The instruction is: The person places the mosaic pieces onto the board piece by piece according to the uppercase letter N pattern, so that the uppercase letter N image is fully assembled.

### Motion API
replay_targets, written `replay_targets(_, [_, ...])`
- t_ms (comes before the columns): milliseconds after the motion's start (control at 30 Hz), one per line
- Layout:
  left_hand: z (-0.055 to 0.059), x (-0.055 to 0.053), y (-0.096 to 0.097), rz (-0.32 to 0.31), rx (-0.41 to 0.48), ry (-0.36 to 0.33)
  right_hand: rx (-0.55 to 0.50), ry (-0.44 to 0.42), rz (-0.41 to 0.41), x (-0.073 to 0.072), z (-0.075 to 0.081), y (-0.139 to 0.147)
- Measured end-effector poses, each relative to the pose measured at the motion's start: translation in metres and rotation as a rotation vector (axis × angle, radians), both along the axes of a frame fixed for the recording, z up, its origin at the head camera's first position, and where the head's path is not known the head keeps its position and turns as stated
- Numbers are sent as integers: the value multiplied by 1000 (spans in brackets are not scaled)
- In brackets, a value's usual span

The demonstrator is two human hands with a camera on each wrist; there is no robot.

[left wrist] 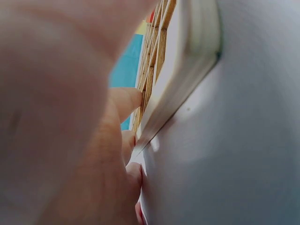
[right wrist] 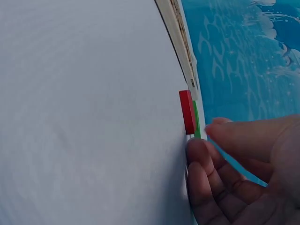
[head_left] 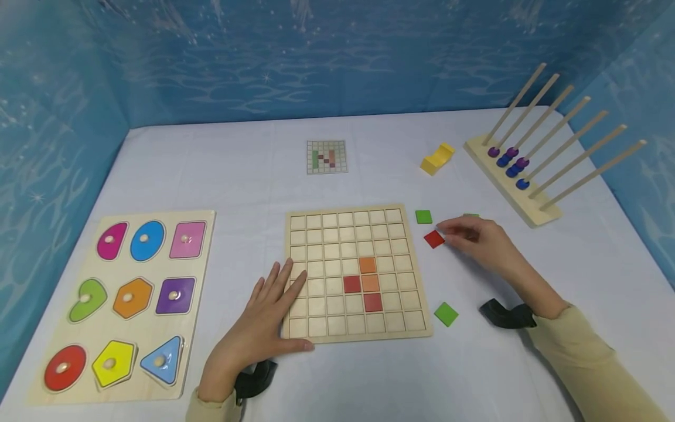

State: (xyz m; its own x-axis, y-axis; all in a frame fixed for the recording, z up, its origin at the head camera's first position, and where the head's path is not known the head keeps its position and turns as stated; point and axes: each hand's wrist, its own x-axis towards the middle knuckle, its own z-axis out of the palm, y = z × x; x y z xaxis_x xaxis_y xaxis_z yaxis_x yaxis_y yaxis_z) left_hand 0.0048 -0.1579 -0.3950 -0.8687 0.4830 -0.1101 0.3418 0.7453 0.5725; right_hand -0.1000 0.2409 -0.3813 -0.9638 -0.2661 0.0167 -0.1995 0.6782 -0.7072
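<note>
My left hand (head_left: 266, 319) lies with fingers spread over the left edge of a wooden grid board (head_left: 329, 305), its thumb near the lower edge. In the left wrist view the fingers (left wrist: 126, 101) touch the board's side. Two red tiles and two orange tiles (head_left: 370, 283) sit in the board's cells. Right of the board, my right hand (head_left: 482, 240) is beside a loose red tile (head_left: 435, 239) on the table. The right wrist view shows thumb and fingers apart, with the red tile (right wrist: 187, 112) just beyond the fingertips; contact is unclear.
Green tiles lie at the upper right (head_left: 423, 217) and lower right (head_left: 446, 314) of the board; another (head_left: 471, 215) is partly hidden by my right hand. Around stand a pattern card (head_left: 327, 157), yellow pieces (head_left: 437, 159), a peg rack with beads (head_left: 511, 181) and a knobbed shape puzzle (head_left: 126, 234).
</note>
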Motion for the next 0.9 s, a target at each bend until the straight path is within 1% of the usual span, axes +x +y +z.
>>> replay_targets(167, [-1,0,0,6,-2,2,46,111,85,-2,-6,-5])
replay_targets(267, [-1,0,0,6,-2,5,78,151,106,-3,-8,-7])
replay_targets(467, [-1,0,0,-2,-2,11,121,165,88,-3,-10,-9])
replay_targets(633, [-1,0,0,-4,3,12,130,167,79,-3,-10,-11])
replay_targets(900, [-1,0,0,-4,-2,10,128,83,19,-1,-2,-14])
